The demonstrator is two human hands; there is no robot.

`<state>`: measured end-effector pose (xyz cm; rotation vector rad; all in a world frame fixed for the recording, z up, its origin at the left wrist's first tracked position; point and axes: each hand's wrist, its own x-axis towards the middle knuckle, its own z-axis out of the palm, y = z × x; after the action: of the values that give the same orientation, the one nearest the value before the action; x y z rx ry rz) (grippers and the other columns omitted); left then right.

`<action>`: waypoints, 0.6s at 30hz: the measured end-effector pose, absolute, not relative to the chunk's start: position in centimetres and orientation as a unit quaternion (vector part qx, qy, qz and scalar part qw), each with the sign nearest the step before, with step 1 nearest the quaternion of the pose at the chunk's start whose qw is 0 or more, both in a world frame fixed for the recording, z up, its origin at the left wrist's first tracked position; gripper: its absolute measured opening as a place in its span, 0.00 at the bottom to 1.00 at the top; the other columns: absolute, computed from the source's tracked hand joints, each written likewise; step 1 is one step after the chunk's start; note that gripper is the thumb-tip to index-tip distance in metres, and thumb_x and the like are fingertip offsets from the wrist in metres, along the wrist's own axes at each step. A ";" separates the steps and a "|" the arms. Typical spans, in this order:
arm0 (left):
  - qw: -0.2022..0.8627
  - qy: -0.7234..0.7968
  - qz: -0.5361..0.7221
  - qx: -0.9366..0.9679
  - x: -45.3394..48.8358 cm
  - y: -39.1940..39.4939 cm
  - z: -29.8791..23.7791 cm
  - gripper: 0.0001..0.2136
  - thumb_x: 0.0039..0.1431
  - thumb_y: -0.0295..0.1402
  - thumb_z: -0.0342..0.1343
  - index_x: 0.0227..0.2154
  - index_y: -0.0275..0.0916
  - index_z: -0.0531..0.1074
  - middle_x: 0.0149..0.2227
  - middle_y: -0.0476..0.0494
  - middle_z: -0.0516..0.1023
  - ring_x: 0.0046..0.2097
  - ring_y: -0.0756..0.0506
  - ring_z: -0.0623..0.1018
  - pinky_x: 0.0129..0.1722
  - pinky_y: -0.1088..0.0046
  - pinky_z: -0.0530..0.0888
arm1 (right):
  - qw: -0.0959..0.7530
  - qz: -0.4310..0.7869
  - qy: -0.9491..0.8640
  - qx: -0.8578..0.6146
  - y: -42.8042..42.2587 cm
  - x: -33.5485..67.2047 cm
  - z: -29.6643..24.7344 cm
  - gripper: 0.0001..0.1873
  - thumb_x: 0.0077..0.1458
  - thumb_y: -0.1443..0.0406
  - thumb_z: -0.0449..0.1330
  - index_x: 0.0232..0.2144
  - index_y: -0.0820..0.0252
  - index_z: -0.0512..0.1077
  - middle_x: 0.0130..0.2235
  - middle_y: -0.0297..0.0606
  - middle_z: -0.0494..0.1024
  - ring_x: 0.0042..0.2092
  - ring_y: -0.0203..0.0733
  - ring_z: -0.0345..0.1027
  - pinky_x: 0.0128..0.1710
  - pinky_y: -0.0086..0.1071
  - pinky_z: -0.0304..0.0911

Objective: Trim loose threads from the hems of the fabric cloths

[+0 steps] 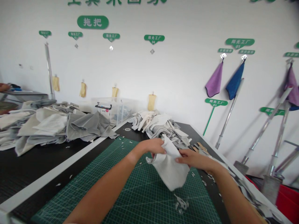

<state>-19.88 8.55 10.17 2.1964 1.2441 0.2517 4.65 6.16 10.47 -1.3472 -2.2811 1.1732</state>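
A pale grey piece of cloth (170, 169) hangs between my two hands, above a green cutting mat (100, 189). My left hand (155, 147) grips its upper left edge, the fingers partly hidden by the fabric. On the opposite side, my right hand (190, 159) pinches the cloth between thumb and fingers. Below its lowest corner, a small tangle of white thread or scraps (181, 203) lies on the mat. Just beyond my hands rises a heap of light grey and white cloth pieces (161, 124).
A larger pile of grey cloths (53, 124) covers the table's left side. Behind it stands a clear plastic box (116, 109). Scraps and strips (252, 193) line the right edge. Mop poles (231, 112) lean on the wall near a red bin (288, 202).
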 end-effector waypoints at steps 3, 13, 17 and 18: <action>0.267 0.546 0.120 0.785 -22.6 9.6 10.7 0.15 0.54 0.35 0.55 0.42 0.31 0.71 0.46 0.29 0.77 0.29 0.43 0.79 0.23 0.71 0.74 | 0.112 0.342 -0.802 -0.476 7.1 5.0 9.8 0.21 0.53 0.50 0.63 0.39 0.59 0.76 0.37 0.38 0.78 0.40 0.43 0.71 0.39 0.31 0.66; -0.046 0.777 0.375 0.503 -36.8 13.6 11.5 0.19 0.62 0.36 0.46 0.49 0.28 0.71 0.46 0.25 0.78 0.48 0.33 0.78 0.47 0.60 0.73 | -0.003 0.406 -0.820 -0.403 6.8 5.3 9.2 0.22 0.57 0.47 0.59 0.38 0.59 0.76 0.38 0.38 0.79 0.41 0.42 0.73 0.42 0.31 0.66; -0.183 0.809 0.407 0.382 -42.9 13.1 7.6 0.20 0.65 0.32 0.39 0.51 0.25 0.68 0.50 0.23 0.74 0.53 0.32 0.73 0.51 0.57 0.70 | -0.040 0.412 -0.824 -0.386 6.6 4.9 8.9 0.22 0.58 0.47 0.58 0.37 0.60 0.76 0.38 0.39 0.79 0.41 0.42 0.74 0.43 0.31 0.66; -0.176 0.825 0.394 0.364 -44.2 12.8 6.3 0.20 0.65 0.31 0.39 0.50 0.24 0.68 0.50 0.22 0.74 0.53 0.31 0.73 0.50 0.56 0.70 | -0.043 0.413 -0.823 -0.387 6.7 4.9 8.8 0.22 0.57 0.47 0.59 0.37 0.60 0.76 0.38 0.39 0.79 0.41 0.42 0.74 0.43 0.31 0.67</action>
<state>-44.19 12.85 6.29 1.2931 2.9308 1.3988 4.87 6.66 8.75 -1.2517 -2.6595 1.3347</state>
